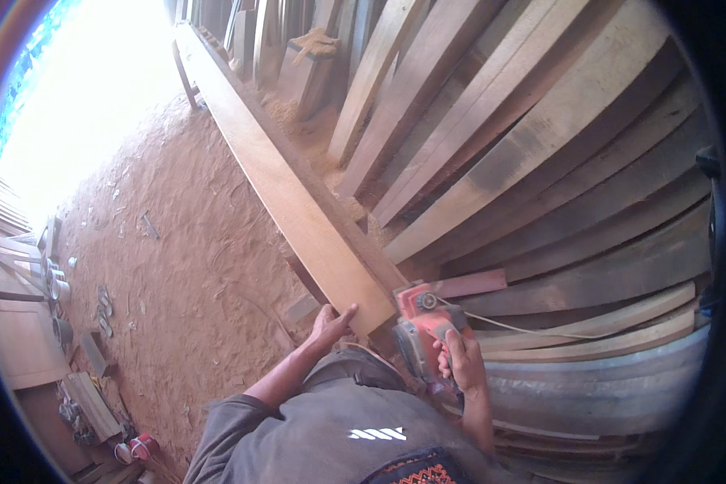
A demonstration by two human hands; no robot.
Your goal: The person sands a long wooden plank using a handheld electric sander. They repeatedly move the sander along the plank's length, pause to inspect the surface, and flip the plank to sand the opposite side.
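Note:
A long, pale wooden plank [286, 198] stretches from just in front of me to the far upper left, resting on a raised support. My left hand [331, 327] grips the left edge of its near end, the thumb lying on the top face. In my right hand [460, 355] is the handle of a red and grey electric planer [419, 331], its fingers wrapped round it. The planer sits at the right of the plank's near end, close to my body. Whether its base touches wood cannot be seen.
Many boards [532, 161] lean along the right side, close to the planer. A thin cord [532, 329] runs right from it. Sawdust covers the ground [177, 266]. Slippers [105, 310], wood offcuts [93, 403] and a red container [143, 446] lie at the left.

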